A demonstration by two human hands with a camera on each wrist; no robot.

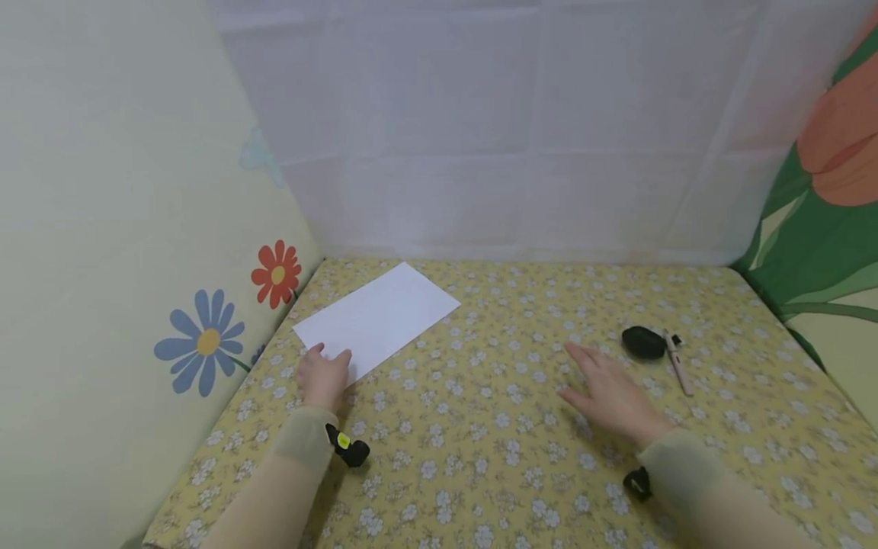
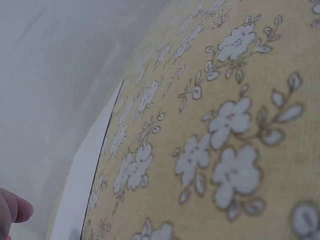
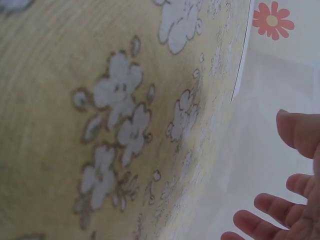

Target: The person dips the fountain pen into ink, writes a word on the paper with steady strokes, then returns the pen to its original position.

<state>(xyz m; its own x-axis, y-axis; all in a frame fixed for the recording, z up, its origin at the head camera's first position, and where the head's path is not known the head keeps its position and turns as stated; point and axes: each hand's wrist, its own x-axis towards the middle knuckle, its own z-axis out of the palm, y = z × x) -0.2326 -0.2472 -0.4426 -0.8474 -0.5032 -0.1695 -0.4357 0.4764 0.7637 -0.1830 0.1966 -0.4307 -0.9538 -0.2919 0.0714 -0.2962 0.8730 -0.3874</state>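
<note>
Paper point(image 1: 384, 316) by L hand point(image 1: 325, 380); yellow-marked wrist cam point(image 1: 353, 454); R hand point(image 1: 610, 393) nr blk obj point(image 1: 643, 343)

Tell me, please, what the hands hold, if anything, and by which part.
The right hand holds nothing. The left hand is at the near end of the white paper; no grip shows, but contact is unclear.

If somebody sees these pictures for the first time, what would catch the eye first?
Probably the white paper, lying at an angle on the far left of the table, with the left hand at its near edge. Next, perhaps, the black oval object and the pen beside it, right of the right hand.
</note>
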